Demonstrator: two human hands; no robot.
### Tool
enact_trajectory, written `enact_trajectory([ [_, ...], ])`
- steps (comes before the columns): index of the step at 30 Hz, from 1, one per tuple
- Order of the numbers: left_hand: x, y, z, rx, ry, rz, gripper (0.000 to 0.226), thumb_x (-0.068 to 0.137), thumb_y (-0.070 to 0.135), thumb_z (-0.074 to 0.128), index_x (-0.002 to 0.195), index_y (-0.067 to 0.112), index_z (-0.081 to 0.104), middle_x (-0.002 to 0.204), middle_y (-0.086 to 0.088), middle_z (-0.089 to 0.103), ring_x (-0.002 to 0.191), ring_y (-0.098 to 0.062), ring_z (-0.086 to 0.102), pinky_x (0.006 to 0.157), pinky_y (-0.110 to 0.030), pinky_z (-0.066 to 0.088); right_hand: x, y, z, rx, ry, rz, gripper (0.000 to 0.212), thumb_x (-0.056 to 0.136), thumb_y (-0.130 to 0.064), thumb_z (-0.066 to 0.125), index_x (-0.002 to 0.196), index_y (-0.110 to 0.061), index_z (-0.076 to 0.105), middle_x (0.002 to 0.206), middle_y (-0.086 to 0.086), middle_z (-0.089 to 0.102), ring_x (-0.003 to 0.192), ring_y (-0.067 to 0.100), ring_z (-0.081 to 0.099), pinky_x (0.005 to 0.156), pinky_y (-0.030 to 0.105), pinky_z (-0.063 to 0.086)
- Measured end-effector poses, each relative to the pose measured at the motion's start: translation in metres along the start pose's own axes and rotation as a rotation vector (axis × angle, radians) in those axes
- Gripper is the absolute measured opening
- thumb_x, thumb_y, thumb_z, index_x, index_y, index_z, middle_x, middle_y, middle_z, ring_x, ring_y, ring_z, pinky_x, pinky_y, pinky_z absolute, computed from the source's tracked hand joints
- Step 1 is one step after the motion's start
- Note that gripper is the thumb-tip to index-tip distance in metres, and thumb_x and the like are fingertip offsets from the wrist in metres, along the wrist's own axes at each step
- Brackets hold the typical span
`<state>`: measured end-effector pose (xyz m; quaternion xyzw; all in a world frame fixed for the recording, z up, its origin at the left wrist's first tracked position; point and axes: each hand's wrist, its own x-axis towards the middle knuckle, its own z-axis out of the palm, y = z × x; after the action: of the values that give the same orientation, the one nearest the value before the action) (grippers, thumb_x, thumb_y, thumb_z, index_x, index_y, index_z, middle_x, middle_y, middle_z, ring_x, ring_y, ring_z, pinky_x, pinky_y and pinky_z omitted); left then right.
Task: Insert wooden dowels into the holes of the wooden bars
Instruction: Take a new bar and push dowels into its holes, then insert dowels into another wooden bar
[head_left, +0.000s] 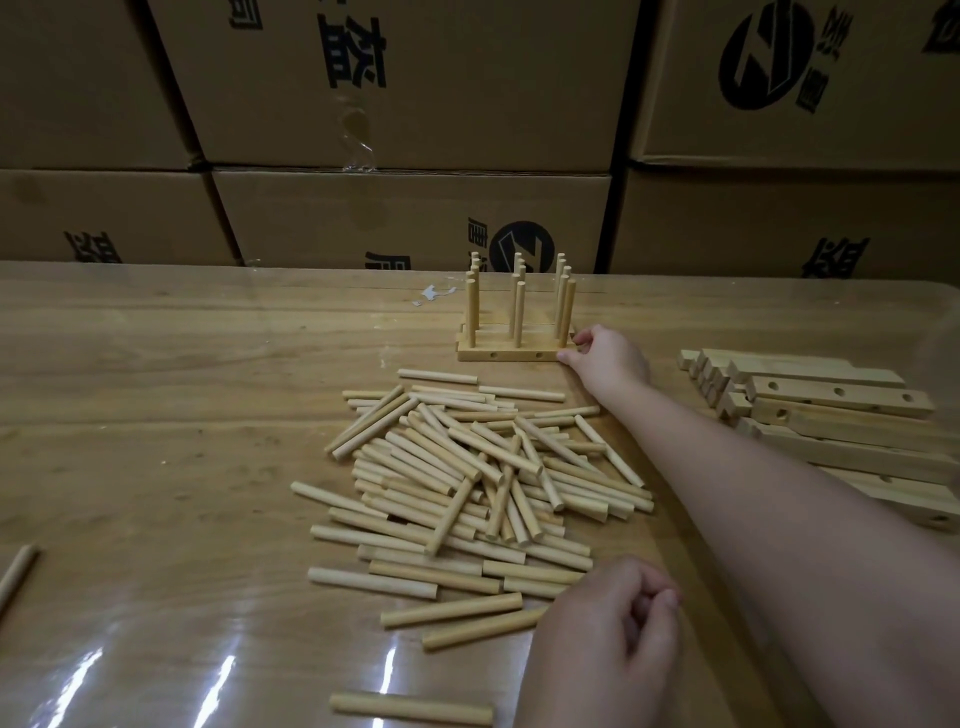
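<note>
I see the right arm stretched far forward across the table (156, 389). The right hand (608, 358) is at the right end of the front bar (506, 356), thumb low and fingers curled over the top, pinching it. That bar sits in a row of bars with upright dowels (518, 312) already set in them. The left hand (608, 644) rests near me, knuckles up, fingers loosely curled, nothing seen in it. The loose dowel pile (467, 467) lies between the hands. The spare bars (831, 410) are stacked to the right.
</note>
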<state>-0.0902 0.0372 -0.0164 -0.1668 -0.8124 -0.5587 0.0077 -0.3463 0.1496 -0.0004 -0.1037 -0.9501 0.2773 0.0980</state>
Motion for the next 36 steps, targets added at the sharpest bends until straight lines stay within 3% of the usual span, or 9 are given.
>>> enact_trajectory([
  [6, 0.000, 0.001, -0.001, -0.009, -0.005, -0.006, 0.010, 0.082, 0.035, 0.051, 0.074, 0.040, 0.055, 0.077, -0.001, 0.067, 0.061, -0.004, 0.049, 0.068, -0.026, 0.046, 0.006, -0.002, 0.002, -0.046, 0.014, -0.007, 0.037, 0.086, -0.042, 0.060, 0.115, -0.021, 0.058, 0.112, 0.000, 0.062, 0.105, 0.022, 0.055, 0.093, 0.042, 0.044],
  [13, 0.000, 0.001, 0.000, -0.030, 0.004, -0.042, 0.016, 0.076, 0.044, 0.047, 0.068, 0.056, 0.053, 0.076, 0.001, 0.066, 0.058, -0.005, 0.050, 0.063, -0.023, 0.043, 0.010, -0.004, 0.005, -0.069, 0.033, -0.010, 0.038, 0.087, -0.042, 0.059, 0.118, -0.021, 0.058, 0.114, 0.001, 0.062, 0.106, 0.022, 0.054, 0.093, 0.039, 0.039],
  [22, 0.002, -0.003, 0.000, -0.039, -0.003, -0.018, 0.019, 0.068, 0.059, 0.037, 0.075, 0.055, 0.054, 0.075, 0.003, 0.067, 0.057, -0.001, 0.047, 0.060, -0.018, 0.040, 0.011, -0.003, 0.009, -0.085, 0.083, -0.035, 0.037, 0.088, -0.043, 0.056, 0.119, -0.022, 0.057, 0.120, 0.002, 0.057, 0.108, 0.021, 0.053, 0.093, 0.040, 0.035],
  [28, 0.001, -0.006, 0.001, -0.076, 0.026, -0.026, 0.015, 0.070, 0.055, 0.042, 0.076, 0.056, 0.055, 0.072, 0.003, 0.066, 0.055, 0.000, 0.046, 0.060, -0.020, 0.042, 0.004, -0.002, 0.005, 0.025, 0.111, -0.016, 0.039, 0.088, -0.042, 0.056, 0.121, -0.020, 0.053, 0.117, 0.002, 0.057, 0.109, 0.020, 0.052, 0.096, 0.040, 0.033],
  [33, 0.000, -0.004, 0.000, -0.086, 0.033, -0.030, 0.014, 0.078, 0.039, 0.052, 0.079, 0.051, 0.059, 0.069, -0.001, 0.065, 0.055, -0.005, 0.048, 0.059, -0.025, 0.043, -0.024, 0.003, -0.006, 0.054, 0.067, -0.112, 0.031, 0.093, -0.034, 0.048, 0.122, -0.023, 0.052, 0.124, -0.001, 0.052, 0.110, 0.019, 0.051, 0.101, 0.040, 0.036],
  [36, 0.000, -0.002, -0.004, -0.083, 0.017, -0.046, 0.019, 0.086, 0.026, 0.060, 0.075, 0.041, 0.062, 0.070, -0.005, 0.065, 0.057, -0.009, 0.049, 0.060, -0.027, 0.043, -0.052, 0.008, -0.019, 0.183, 0.009, -0.127, 0.027, 0.093, -0.030, 0.050, 0.119, -0.024, 0.054, 0.120, -0.005, 0.050, 0.099, 0.012, 0.053, 0.086, 0.033, 0.049],
])
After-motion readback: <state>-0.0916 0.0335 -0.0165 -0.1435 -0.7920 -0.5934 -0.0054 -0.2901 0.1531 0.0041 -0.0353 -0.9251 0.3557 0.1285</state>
